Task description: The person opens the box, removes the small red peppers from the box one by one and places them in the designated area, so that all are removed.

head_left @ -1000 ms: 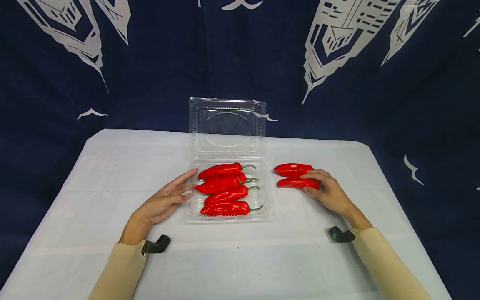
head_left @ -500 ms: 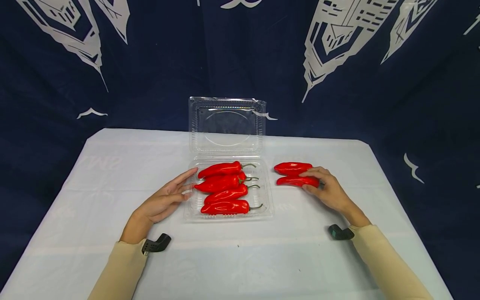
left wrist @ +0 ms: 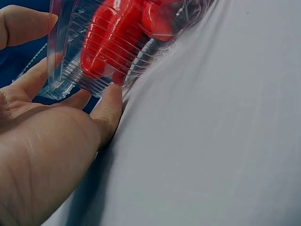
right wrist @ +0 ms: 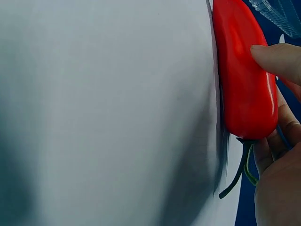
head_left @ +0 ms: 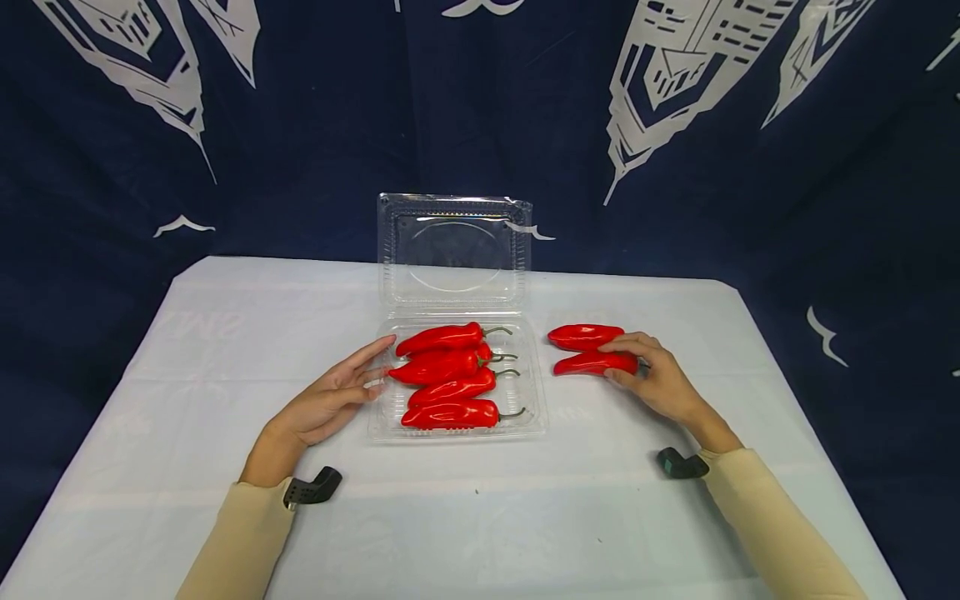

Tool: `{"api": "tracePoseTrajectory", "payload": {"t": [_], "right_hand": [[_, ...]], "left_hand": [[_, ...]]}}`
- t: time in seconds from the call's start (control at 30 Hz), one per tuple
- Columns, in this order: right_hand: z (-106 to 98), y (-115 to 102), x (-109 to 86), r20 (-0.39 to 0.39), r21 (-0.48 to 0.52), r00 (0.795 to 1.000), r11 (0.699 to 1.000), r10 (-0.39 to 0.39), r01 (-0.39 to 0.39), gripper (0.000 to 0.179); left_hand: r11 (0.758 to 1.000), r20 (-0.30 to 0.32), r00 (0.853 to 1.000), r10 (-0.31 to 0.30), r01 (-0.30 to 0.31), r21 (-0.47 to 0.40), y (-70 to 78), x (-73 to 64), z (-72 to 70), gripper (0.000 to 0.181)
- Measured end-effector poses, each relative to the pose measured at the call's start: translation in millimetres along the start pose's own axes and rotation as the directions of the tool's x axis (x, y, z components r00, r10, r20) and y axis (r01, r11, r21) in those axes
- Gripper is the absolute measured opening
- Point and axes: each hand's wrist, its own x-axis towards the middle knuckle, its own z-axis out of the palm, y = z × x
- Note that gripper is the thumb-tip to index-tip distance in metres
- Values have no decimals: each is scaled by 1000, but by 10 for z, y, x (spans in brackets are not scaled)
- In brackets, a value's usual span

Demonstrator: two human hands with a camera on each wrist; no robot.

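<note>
In the head view a clear plastic clamshell box (head_left: 532, 429) lies with its lid raised, holding several red chili peppers (head_left: 450, 415) with green stems pointing right. My left hand (head_left: 330, 404) touches the box's left edge, fingers extended; the left wrist view shows its fingertips (left wrist: 113, 96) against the ribbed wall. To the right of the box, my right hand (head_left: 656, 379) holds the nearer of two loose red chili peppers (head_left: 588, 363) between thumb and fingers. In the right wrist view the thumb (right wrist: 277, 56) lies on that glossy pepper (right wrist: 244, 89), its stem hanging free.
Just behind the held one lies the other loose pepper (head_left: 581, 337), partly under the right fingers. The transparent lid (head_left: 453, 287) stands up at the back of the box. A white-covered table (head_left: 480, 533) ends at a dark blue patterned cloth (head_left: 480, 117).
The pepper in my right hand has shifted slightly between the fingers. My left hand, the box and the peppers inside stay where they were.
</note>
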Motion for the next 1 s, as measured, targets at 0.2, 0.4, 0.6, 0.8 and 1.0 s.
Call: {"api": "tracePoseTrajectory", "payload": {"t": [0.2, 0.4, 0.6, 0.8, 1.0], "right_hand": [[24, -11, -6, -16, 12, 1000, 1000, -25, 26, 35], [33, -28, 4, -15, 16, 999, 999, -28, 29, 33], [-8, -79, 7, -20, 26, 999, 999, -34, 35, 34], [-38, -115, -7, -11, 35, 1000, 999, -20, 21, 33], [-51, -126, -5, -15, 23, 1000, 999, -24, 25, 34]], "left_hand": [[1000, -21, 1000, -23, 23, 8, 13, -10, 16, 75], [999, -45, 998, -45, 46, 26, 19, -14, 28, 75], [999, -42, 998, -39, 40, 26, 15, -12, 18, 76], [999, -34, 999, -37, 37, 14, 19, -11, 22, 76], [1000, -28, 999, -27, 27, 10, 20, -17, 18, 76]]}}
